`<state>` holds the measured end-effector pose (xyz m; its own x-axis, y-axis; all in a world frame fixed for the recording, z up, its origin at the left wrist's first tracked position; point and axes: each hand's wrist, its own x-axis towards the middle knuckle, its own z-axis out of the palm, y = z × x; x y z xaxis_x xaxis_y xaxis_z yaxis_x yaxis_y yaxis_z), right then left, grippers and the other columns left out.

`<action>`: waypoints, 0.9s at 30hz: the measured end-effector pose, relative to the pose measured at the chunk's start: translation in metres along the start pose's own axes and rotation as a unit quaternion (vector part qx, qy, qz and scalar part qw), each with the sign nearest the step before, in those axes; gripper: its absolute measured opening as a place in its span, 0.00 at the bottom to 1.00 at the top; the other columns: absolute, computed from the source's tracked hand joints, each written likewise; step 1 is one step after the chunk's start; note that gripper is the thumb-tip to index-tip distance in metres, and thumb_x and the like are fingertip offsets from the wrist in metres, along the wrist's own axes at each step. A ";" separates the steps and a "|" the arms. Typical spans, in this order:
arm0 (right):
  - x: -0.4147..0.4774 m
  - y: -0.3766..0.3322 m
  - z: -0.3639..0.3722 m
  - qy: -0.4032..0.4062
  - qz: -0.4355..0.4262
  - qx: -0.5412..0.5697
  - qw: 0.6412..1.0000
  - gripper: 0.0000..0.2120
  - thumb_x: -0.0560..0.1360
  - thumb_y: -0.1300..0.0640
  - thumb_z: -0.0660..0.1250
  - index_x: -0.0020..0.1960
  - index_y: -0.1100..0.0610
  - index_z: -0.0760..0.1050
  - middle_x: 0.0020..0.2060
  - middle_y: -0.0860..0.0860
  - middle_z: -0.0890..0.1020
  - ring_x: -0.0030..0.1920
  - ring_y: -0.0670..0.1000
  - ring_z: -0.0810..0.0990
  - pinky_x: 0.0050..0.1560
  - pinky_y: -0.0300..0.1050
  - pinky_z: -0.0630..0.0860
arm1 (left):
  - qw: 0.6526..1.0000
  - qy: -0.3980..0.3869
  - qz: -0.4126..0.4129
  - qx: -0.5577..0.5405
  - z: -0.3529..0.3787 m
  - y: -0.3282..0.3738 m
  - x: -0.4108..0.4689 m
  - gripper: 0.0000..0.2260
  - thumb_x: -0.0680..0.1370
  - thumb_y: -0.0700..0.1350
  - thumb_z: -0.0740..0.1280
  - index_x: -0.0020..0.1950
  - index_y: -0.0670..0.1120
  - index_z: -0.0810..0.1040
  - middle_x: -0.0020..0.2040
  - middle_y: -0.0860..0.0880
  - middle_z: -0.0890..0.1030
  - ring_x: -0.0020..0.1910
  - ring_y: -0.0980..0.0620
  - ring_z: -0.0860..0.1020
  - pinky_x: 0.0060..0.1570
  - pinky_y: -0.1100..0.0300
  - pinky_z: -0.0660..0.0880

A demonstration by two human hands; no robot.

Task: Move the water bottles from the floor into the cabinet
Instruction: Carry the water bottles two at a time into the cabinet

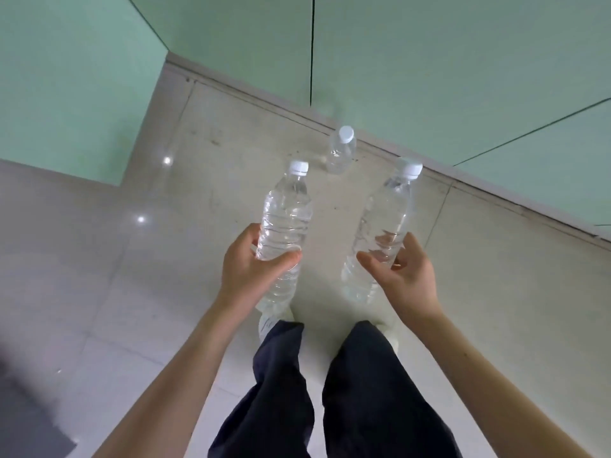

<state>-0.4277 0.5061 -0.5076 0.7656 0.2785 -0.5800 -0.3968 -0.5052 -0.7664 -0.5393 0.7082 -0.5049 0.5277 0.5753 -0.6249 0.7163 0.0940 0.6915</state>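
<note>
A: Pale tiled floor (pixel 139 292), and mint-green cabinet doors (pixel 429 61) running across from ten o'clock to three o'clock, all of them closed as far as I can see.

B: And the bottles?

A: Three in view. The left hand (pixel 251 262) is wrapped around the lower body of one clear bottle (pixel 286 219), thumb across the front, cap pointing to twelve o'clock. The right hand (pixel 405 272) cups a second bottle (pixel 385 223); its fingers look looser, and with the blur I can't swear the grip is fully closed, though the bottle does seem to be carried off the floor.

B: The third?

A: A smaller bottle (pixel 341 150) stands upright on the floor at twelve o'clock, close to the cabinet's plinth (pixel 264 100), between the two caps and beyond them.

B: So which step is this?

A: I'd judge it the carry: two bottles picked up, none stowed yet. Next calls for a door to be opened, and both hands are full, so one bottle likely needs tucking or setting down first. Then the third needs fetching.
</note>
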 end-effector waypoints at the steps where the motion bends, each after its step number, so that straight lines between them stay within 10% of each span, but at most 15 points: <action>1: -0.024 -0.025 -0.010 0.003 0.005 0.001 1.000 0.16 0.69 0.57 0.78 0.53 0.53 0.76 0.40 0.47 0.86 0.42 0.45 0.85 0.41 0.38 0.78 | 1.000 -0.002 -0.003 0.000 -0.014 0.021 -0.027 0.11 0.67 0.45 0.77 0.45 0.52 0.80 0.37 0.53 0.83 0.35 0.57 0.81 0.33 0.64 0.74; 6: -0.150 -0.163 -0.062 0.017 0.001 0.003 1.000 0.16 0.68 0.53 0.78 0.51 0.51 0.76 0.42 0.48 0.86 0.42 0.49 0.86 0.46 0.52 0.83 | 1.000 0.012 0.002 0.008 -0.094 0.140 -0.159 0.10 0.66 0.50 0.76 0.45 0.53 0.79 0.39 0.50 0.84 0.39 0.51 0.84 0.43 0.50 0.81; 13: -0.295 -0.328 -0.109 0.038 -0.082 0.042 0.995 0.17 0.69 0.58 0.78 0.53 0.49 0.75 0.42 0.42 0.86 0.41 0.45 0.85 0.45 0.47 0.80 | 0.995 0.063 0.072 -0.026 -0.192 0.281 -0.310 0.15 0.64 0.58 0.74 0.45 0.52 0.80 0.40 0.53 0.85 0.41 0.54 0.84 0.45 0.45 0.81; 20: -0.369 -0.425 -0.130 -0.053 -0.216 0.049 0.974 0.15 0.70 0.61 0.76 0.54 0.54 0.77 0.43 0.47 0.86 0.39 0.40 0.84 0.36 0.29 0.75 | 0.971 0.155 0.153 -0.095 -0.241 0.342 -0.417 0.17 0.62 0.58 0.74 0.46 0.52 0.81 0.41 0.53 0.85 0.41 0.54 0.84 0.46 0.49 0.81; 27: -0.403 -0.488 -0.123 -0.214 -0.314 0.011 0.925 0.13 0.70 0.62 0.76 0.52 0.53 0.78 0.41 0.47 0.86 0.42 0.44 0.84 0.42 0.37 0.80 | 0.909 0.300 0.152 -0.245 -0.252 0.347 -0.503 0.12 0.67 0.47 0.78 0.49 0.51 0.82 0.42 0.52 0.86 0.41 0.52 0.84 0.43 0.56 0.81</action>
<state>-0.4801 0.5399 0.1337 0.5797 0.8117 -0.0713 0.0444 -0.1189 -0.9919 -0.6709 0.6561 0.1403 0.2178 0.9612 -0.1693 0.2114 0.1229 0.9696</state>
